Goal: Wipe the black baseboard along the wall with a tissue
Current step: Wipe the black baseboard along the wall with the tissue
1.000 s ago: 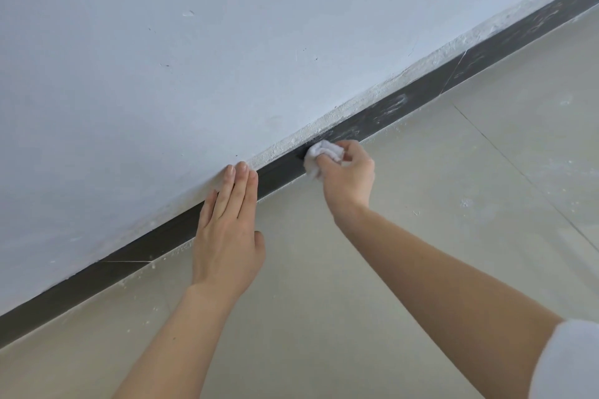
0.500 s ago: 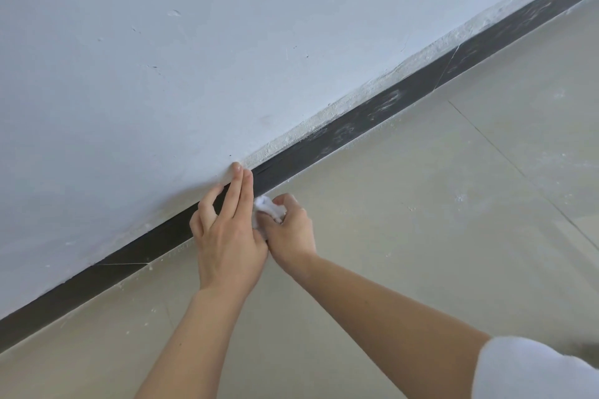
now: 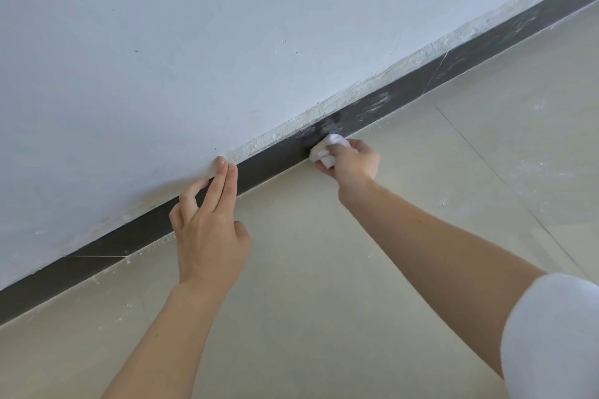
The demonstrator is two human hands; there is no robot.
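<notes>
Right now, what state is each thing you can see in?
Tissue, crumpled, pressed against the baseboard.
Right hand, gripping the tissue.
Left hand, fingers straight, holding nothing, fingertips on the wall.
Baseboard, clean black between the hands, smeared white right of the tissue.
Wall, white, rough plaster along its bottom edge.
Floor, tiled, speckled with white dust.

Matt black baseboard [image 3: 278,160], dusty; soft paper tissue [image 3: 325,151]; rough plaster wall [image 3: 227,42].
</notes>
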